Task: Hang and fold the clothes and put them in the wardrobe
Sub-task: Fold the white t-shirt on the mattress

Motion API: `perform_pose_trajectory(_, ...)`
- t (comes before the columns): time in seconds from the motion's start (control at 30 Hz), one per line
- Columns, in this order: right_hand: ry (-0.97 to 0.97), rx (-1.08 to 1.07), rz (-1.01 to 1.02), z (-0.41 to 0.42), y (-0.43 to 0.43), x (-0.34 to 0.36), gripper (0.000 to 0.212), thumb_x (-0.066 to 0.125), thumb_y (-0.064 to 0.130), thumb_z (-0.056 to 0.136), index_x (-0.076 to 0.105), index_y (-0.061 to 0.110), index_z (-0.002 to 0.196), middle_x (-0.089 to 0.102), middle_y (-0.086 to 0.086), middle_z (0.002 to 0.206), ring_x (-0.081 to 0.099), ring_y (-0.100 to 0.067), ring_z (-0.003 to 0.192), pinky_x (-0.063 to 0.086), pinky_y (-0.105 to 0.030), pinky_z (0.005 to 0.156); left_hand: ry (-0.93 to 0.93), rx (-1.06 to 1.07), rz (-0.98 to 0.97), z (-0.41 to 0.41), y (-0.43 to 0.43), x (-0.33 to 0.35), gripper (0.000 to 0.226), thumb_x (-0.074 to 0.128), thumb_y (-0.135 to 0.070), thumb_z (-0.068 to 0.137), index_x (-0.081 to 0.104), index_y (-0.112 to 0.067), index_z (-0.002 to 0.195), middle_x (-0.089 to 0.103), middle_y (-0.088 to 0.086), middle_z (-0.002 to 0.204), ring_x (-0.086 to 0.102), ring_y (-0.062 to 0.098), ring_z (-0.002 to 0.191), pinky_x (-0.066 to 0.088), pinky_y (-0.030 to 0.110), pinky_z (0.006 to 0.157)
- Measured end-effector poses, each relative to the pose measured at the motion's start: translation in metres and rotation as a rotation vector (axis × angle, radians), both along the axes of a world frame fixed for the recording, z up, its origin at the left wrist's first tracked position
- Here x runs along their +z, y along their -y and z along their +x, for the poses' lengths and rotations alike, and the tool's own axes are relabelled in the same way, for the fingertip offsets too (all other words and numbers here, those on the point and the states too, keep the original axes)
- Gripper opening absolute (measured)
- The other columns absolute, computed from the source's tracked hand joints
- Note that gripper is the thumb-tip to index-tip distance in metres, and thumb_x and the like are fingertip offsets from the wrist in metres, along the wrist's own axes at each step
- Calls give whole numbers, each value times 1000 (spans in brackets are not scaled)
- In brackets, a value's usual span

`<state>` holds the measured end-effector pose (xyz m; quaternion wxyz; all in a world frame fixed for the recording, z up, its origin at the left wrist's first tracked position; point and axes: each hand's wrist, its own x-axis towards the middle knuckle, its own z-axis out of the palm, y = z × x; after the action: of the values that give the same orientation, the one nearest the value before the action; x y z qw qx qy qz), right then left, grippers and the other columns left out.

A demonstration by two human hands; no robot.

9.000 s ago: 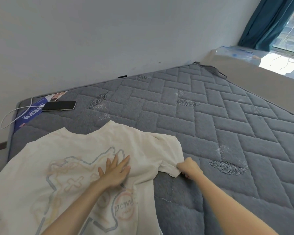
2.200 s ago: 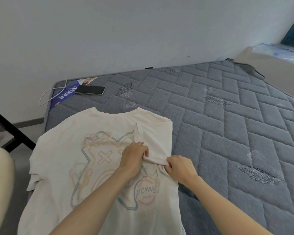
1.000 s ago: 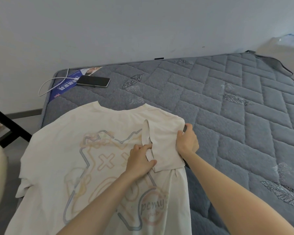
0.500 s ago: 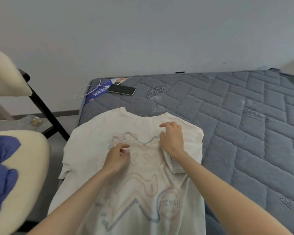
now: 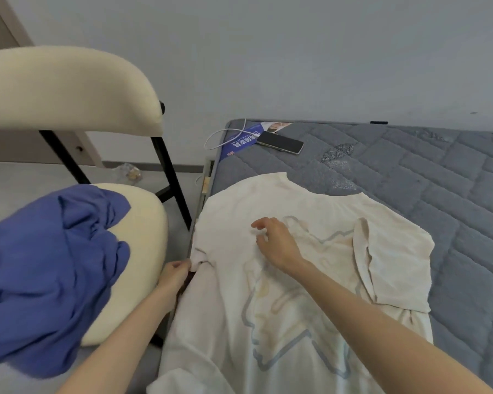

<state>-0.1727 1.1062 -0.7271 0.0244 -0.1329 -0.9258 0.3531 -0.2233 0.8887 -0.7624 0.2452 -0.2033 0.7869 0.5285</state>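
A: Step?
B: Folding the cream printed T-shirt [image 5: 239,209], flat on the grey quilted mattress [image 5: 410,172]. Left grip [image 5: 174,275] pinches its sleeve; right grip [image 5: 276,242] loose, holding nothing.
A: Next?
B: Probably fold that sleeve inward.

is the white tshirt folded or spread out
Partly folded: on the t-shirt one sleeve is turned in over the body; the other lies out, pinched by the left hand.

head-worn view, close — facing forward, downward
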Motion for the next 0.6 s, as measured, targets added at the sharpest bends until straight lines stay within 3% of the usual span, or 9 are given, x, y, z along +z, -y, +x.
perform_pose_trajectory(0.1,23,91,-43,-12,21,-9,30,49,13,93,55,16,123,54,-2,121,50,-18,108,40,-28,93,145,-51,148,-5,10,-16,45,57,-46,89,60,-12,119,63,8,116,58,26,107,47,39,95)
perform_pose_trajectory(0.17,33,122,-74,-20,31,-14,29,49,17,94,56,16,122,55,-2,120,51,-16,106,40,-27,92,135,-13,203,-10,10,-19,49,65,-51,82,62,-14,114,66,6,111,61,25,104,51,37,86)
perform_pose_trajectory(0.23,57,143,-63,-30,40,-19,28,50,20,94,56,16,121,55,-3,118,52,-18,106,40,-27,91,108,13,212,-14,8,-18,46,71,-43,80,62,-10,110,65,6,107,61,23,99,50,30,76)
perform_pose_trajectory(0.37,70,72,-36,-49,50,-20,26,45,19,95,58,18,118,52,0,105,53,-20,104,41,-30,90,-92,16,115,-21,12,-21,18,70,-15,83,56,-10,93,60,5,91,55,12,78,43,22,65)
perform_pose_trajectory(0.5,-33,75,78,-70,55,-13,28,41,14,97,60,15,118,52,-4,121,46,-20,115,38,-29,96,-191,-87,33,-24,18,-22,13,70,-16,83,58,-13,84,60,0,79,55,12,72,44,20,62)
perform_pose_trajectory(0.6,-98,215,194,-92,62,-3,28,42,14,97,60,15,118,50,-2,131,39,-19,124,31,-26,99,-273,-182,-61,-29,21,-21,13,68,-19,85,60,-12,80,59,-3,74,54,12,70,43,21,60)
